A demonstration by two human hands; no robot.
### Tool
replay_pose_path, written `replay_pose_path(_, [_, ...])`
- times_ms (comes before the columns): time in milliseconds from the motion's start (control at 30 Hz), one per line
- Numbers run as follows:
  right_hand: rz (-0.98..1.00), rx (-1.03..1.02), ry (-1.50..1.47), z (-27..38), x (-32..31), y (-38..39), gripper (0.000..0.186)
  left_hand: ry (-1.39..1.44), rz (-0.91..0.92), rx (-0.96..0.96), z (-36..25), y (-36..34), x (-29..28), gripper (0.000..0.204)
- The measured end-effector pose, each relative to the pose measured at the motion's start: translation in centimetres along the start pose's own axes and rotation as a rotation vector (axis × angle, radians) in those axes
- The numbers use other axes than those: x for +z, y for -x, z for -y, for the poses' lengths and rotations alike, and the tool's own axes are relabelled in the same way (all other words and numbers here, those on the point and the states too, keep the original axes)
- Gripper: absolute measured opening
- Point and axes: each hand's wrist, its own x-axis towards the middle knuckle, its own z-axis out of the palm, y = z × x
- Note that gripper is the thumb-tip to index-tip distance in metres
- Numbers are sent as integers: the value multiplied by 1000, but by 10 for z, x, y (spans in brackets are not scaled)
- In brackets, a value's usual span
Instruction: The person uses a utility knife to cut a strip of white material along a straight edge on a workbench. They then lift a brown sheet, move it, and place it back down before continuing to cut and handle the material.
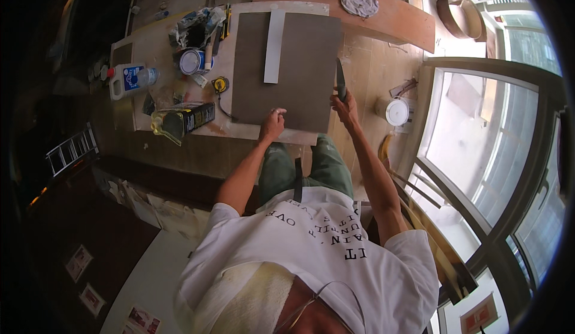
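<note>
A large flat grey-brown panel (299, 94) lies on the work table in front of me. On its upper part rests a narrow pale strip (274, 46), running away from me. My right hand (345, 107) is closed around a dark knife-like tool (341, 80) at the panel's right edge. The blade points away from me; its exact kind is not clear. Over the panel's near edge is my left hand (273, 125), its fingers curled. Whether anything small is between them is hidden. A yellow and black tape measure (220, 85) sits by the panel's left edge.
At left on the table are a white jug (127, 81), a paint can (192, 62), a dark metal can (190, 118) and a crumpled bag (196, 27). A reddish board (383, 19) with a bunched cloth (359, 1) lies beyond. A white bucket (396, 112) stands at right.
</note>
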Motion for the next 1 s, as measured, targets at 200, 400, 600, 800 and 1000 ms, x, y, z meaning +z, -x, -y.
replay_pose_path(200, [-78,-85,127,-63,28,-27,44,-46,-340,116,-8,-132,-34,21])
replay_pose_path(400, [-36,104,90,-13,94,-54,31,-141,-463,236,-2,-228,-55,27])
replay_pose_path(600, [-81,129,310,39,138,-116,42,-422,-491,354,7,-288,-54,37])
replay_pose_path(800, [-140,140,203,41,159,-181,55,-428,-425,367,2,-306,-42,47])
replay_pose_path(1000, [-165,74,124,33,170,-236,56,-391,-386,348,5,-304,-42,56])
